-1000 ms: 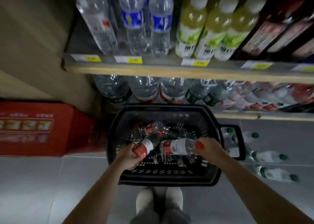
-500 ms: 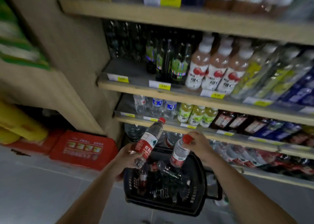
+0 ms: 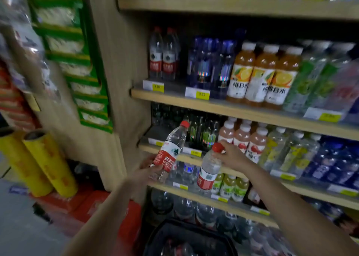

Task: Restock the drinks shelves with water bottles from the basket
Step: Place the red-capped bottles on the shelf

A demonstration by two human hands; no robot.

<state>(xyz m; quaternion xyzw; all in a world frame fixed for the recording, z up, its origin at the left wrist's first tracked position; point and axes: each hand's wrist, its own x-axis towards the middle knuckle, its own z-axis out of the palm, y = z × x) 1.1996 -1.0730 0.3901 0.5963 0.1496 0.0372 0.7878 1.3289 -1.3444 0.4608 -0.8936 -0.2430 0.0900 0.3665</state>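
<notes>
left hand (image 3: 149, 168): your fingers wrap the base of a red-label water bottle (image 3: 171, 150), tilted with its cap up and to the right.
right hand (image 3: 231, 154): you pinch the red cap of a second water bottle (image 3: 208, 170), which hangs below your fingers.
change: a second ago both bottles lay low in the basket (image 3: 186, 236); now they are raised before the shelves.
meaning: pickup done, placing remains.
target: matching red-label bottles (image 3: 163, 57) stand on the upper shelf (image 3: 174, 98), with room beside them.
</notes>
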